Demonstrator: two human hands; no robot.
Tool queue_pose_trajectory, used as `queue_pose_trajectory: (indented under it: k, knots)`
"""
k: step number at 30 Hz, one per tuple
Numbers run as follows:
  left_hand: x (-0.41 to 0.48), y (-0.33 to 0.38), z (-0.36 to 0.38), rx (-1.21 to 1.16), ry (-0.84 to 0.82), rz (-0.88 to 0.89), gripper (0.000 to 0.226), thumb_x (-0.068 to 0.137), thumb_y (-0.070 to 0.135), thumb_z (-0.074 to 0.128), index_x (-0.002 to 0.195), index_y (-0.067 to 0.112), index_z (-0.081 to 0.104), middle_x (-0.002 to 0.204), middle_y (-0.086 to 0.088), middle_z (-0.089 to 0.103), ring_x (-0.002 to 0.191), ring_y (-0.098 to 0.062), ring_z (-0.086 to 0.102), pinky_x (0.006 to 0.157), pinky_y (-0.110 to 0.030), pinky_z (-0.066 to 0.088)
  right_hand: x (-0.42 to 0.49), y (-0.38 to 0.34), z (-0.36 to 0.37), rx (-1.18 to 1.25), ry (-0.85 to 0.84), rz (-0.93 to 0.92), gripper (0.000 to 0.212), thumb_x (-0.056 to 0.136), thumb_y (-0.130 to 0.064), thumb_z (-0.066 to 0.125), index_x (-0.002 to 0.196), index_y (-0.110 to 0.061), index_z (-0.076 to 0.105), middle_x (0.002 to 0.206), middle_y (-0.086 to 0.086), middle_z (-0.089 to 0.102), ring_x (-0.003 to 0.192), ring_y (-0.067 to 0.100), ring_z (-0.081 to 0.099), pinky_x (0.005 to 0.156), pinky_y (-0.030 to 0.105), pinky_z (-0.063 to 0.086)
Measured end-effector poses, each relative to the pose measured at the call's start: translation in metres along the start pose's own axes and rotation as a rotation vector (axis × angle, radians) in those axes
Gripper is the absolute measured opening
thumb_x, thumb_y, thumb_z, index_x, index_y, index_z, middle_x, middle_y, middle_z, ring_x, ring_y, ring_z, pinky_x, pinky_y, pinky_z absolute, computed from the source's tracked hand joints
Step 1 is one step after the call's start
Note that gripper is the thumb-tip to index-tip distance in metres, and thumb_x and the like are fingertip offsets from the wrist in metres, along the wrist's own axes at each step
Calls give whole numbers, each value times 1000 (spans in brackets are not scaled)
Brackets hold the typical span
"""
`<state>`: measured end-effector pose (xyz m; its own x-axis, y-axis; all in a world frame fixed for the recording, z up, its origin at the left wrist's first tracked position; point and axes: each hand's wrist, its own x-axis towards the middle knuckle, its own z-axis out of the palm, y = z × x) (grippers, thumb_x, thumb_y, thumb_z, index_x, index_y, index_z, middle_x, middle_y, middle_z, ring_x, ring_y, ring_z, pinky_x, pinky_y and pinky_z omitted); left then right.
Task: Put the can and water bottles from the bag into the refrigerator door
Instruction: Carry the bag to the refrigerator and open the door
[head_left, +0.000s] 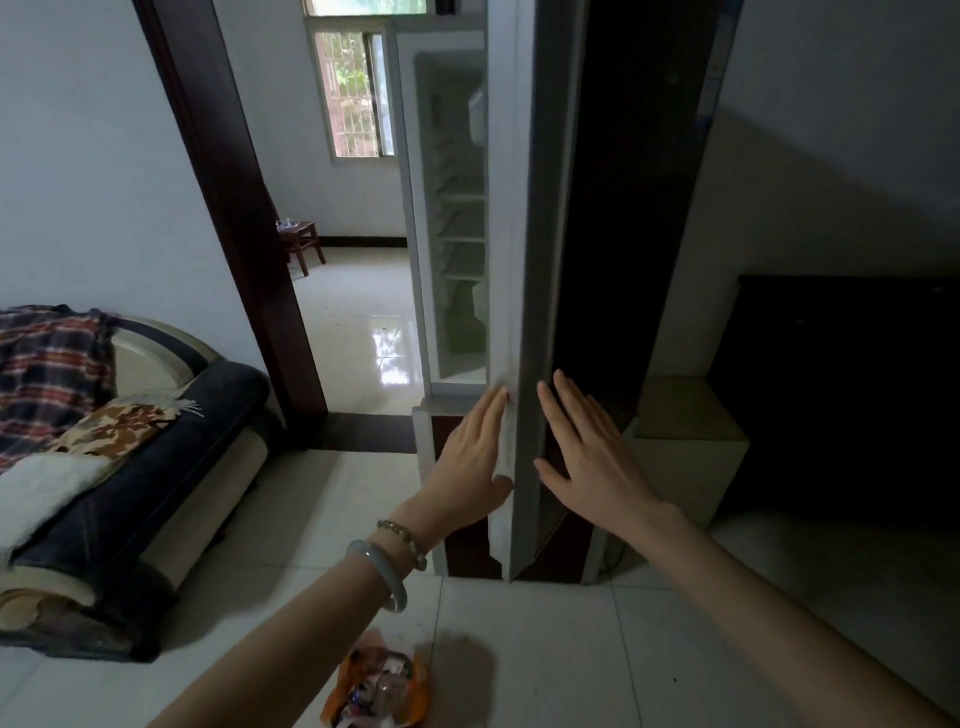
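The refrigerator door (524, 260) stands edge-on to me, swung out, with its grey edge running down the middle of the view. Behind it the refrigerator interior (457, 218) shows white walls and several shelves. My left hand (475, 457) lies flat, fingers apart, against the door's white inner side near its lower end. My right hand (584, 452) is spread flat on the dark outer face. An orange plastic bag (382, 686) sits on the floor tiles below my left forearm; clear bottle shapes show inside it, and I cannot make out the can.
A dark sofa (156, 467) with a plaid blanket stands at the left. A doorway (353, 322) behind the refrigerator opens onto a tiled room with a small wooden stool (301, 244). A beige box (685, 447) and a dark cabinet (841, 395) stand at the right.
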<state>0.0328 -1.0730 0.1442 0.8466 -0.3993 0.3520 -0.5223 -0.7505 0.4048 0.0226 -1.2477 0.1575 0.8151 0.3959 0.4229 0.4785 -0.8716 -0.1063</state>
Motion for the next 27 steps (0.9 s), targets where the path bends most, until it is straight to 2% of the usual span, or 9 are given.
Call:
queue_pose_trajectory:
  k: [2, 4, 7, 9, 14, 18, 21, 27]
  knots:
    - [-3, 9, 9, -3, -21, 68, 94, 80, 12, 61, 146, 17, -6, 155, 1, -7, 134, -3, -9, 115, -30, 7, -15, 2, -5, 0, 13, 38, 87, 87, -34, 60, 146, -14, -1, 155, 11, 0, 141, 25, 10, 112, 40, 10]
    - [-4, 16, 19, 4, -23, 151, 94, 80, 14, 61, 147, 22, -5, 155, 2, -7, 134, -3, -7, 112, -24, 1, -29, 5, -11, 8, 25, 91, 88, 86, -34, 60, 145, -15, -3, 155, 8, -1, 141, 22, 11, 111, 38, 14]
    - [-3, 25, 30, 5, -45, 300, 94, 79, 13, 61, 146, 28, -4, 155, 2, -6, 139, -8, -2, 110, -22, 0, -50, 12, -21, 9, 71, 168, 89, 87, -36, 57, 141, -17, -10, 150, 0, -11, 136, 12, 5, 109, 32, 14]
    - [1, 30, 36, 12, -58, 403, 92, 78, 12, 62, 147, 24, 1, 156, -1, -1, 141, -12, 2, 112, -24, 4, -65, 17, -29, -11, 75, 228, 89, 88, -36, 57, 141, -17, -12, 150, -1, -14, 135, 10, 3, 108, 28, 13]
    - [19, 44, 38, -69, -66, 570, 81, 78, 10, 62, 146, 12, 16, 153, -7, 18, 140, -15, 16, 115, -29, 17, -96, 22, -46, -141, 132, 328, 90, 83, -27, 64, 146, -9, 2, 155, 16, -1, 138, 27, 19, 108, 37, 23]
    - [39, 42, 36, -75, 25, 567, 84, 75, 10, 67, 144, 7, 19, 151, -13, 22, 139, -21, 19, 113, -39, 23, -107, 20, -53, -358, 87, 321, 77, 87, -31, 50, 147, -8, 7, 154, 18, 5, 142, 28, 4, 117, 44, 9]
    - [59, 38, 32, -39, 101, 530, 84, 77, 9, 65, 144, 4, 17, 152, -15, 18, 141, -22, 10, 114, -40, 16, -105, 19, -54, -457, 43, 326, 69, 87, -32, 39, 146, -7, 14, 154, 16, 10, 142, 28, 4, 115, 44, 7]
    - [100, 41, 23, 44, 113, 523, 80, 86, 24, 52, 146, 5, 4, 154, -10, 3, 142, -22, 0, 116, -42, 7, -103, 32, -54, -525, 3, 448, 78, 82, -28, 57, 145, -7, 16, 153, 16, 10, 141, 27, 4, 113, 45, 8]
